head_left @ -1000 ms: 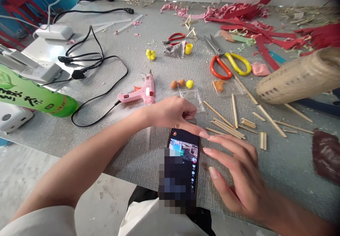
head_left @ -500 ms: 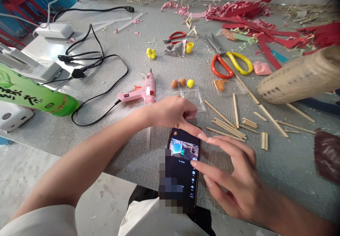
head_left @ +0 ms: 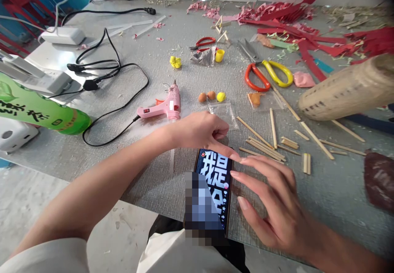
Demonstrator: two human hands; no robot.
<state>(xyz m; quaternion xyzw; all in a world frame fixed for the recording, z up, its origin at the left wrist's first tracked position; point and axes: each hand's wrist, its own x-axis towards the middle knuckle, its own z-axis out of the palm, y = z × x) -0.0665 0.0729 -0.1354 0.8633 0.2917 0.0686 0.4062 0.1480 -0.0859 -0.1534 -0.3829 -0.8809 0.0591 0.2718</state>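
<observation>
A phone (head_left: 212,168) lies at the table's front edge, its screen lit with large white characters; a pixelated patch covers its lower left. Over the phone's top end reaches my left hand (head_left: 201,130), index finger stretched out and the other fingers curled, holding nothing visible. My right hand (head_left: 273,207) hovers at the phone's right edge with fingers spread and nothing in them. One of its fingertips meets my left index fingertip; another is beside the screen. Beyond my left wrist lies a pink glue gun (head_left: 172,103), with a clear glue stick (head_left: 172,160) below it.
Two brown balls and a yellow ball (head_left: 221,96) sit past my left hand. Cut wooden sticks (head_left: 264,148), scissors (head_left: 257,70) and a tan cylinder (head_left: 344,90) are to the right. Red paper strips (head_left: 283,23) lie behind. A green bottle (head_left: 40,105) and black cables (head_left: 117,64) occupy the left.
The phone screen has switched from a small picture on black to large white characters. My right index finger has moved up and off the screen to its right edge. My left hand stays in place.
</observation>
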